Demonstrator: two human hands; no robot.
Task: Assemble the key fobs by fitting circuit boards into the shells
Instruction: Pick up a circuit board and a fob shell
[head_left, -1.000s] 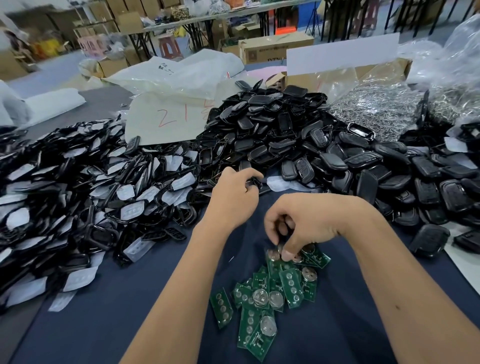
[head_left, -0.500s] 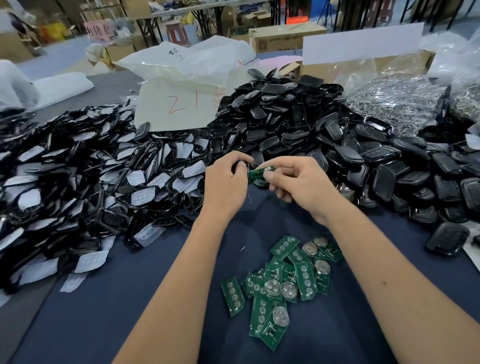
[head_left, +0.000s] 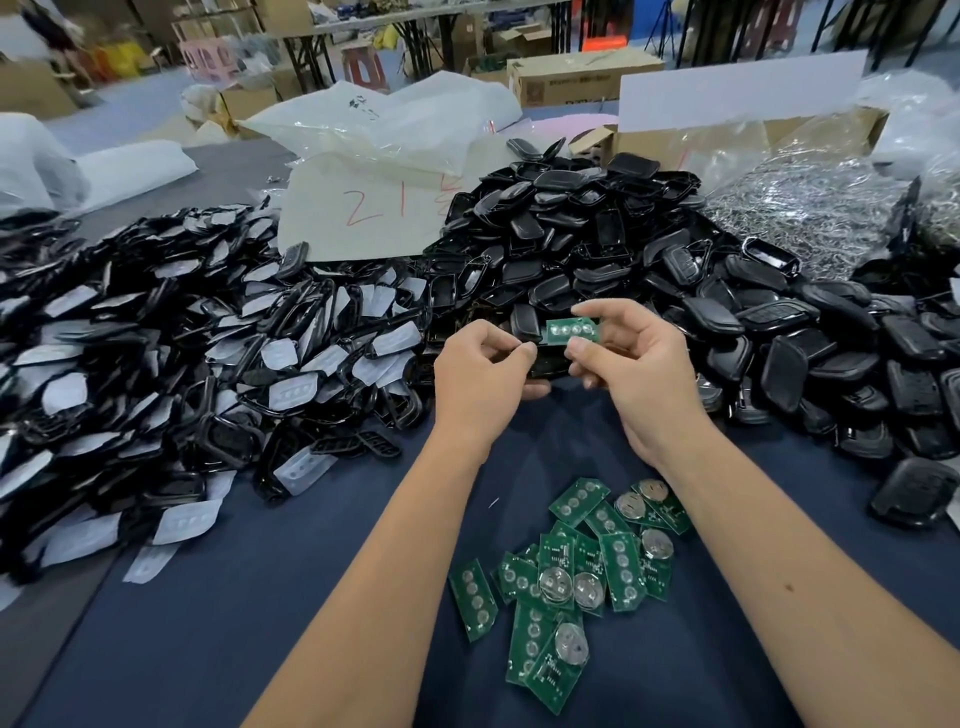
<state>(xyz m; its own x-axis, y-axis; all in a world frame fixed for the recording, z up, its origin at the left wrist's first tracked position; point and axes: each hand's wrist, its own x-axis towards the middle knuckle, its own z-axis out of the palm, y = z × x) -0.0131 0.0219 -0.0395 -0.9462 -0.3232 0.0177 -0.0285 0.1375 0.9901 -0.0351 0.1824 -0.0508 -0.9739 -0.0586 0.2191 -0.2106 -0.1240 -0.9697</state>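
The right hand (head_left: 636, 366) is pinching a green circuit board (head_left: 571, 330) between thumb and forefinger, so the board is sticking out of the grip to the left, its row of round contact pads facing the camera. The thumb is lying over the board's lower right corner and the forefinger is reaching over its top edge; the other fingers are curling below.

The left hand (head_left: 480, 371) is holding a black shell (head_left: 543, 364) just beneath and beside the board, fingers curled around the shell's left end with the thumb pressing on top. The shell is mostly hidden by both hands and merging with the dark pile behind, so its exact outline is hard to tell; the board seems to be sitting at the shell's upper edge rather than seated inside it.

Both hands are hovering above the far edge of the blue cloth (head_left: 260, 597) covering the desk. Near the person, on that cloth, a loose heap of circuit boards (head_left: 576, 571) is lying, several showing round coin cells. A big mound of black shell halves (head_left: 597, 249) is rising behind the hands, and to the left a spread of black frames with white rubber pads (head_left: 156, 353) is covering the desk. A sheet marked in red (head_left: 363, 208) is leaning behind them.
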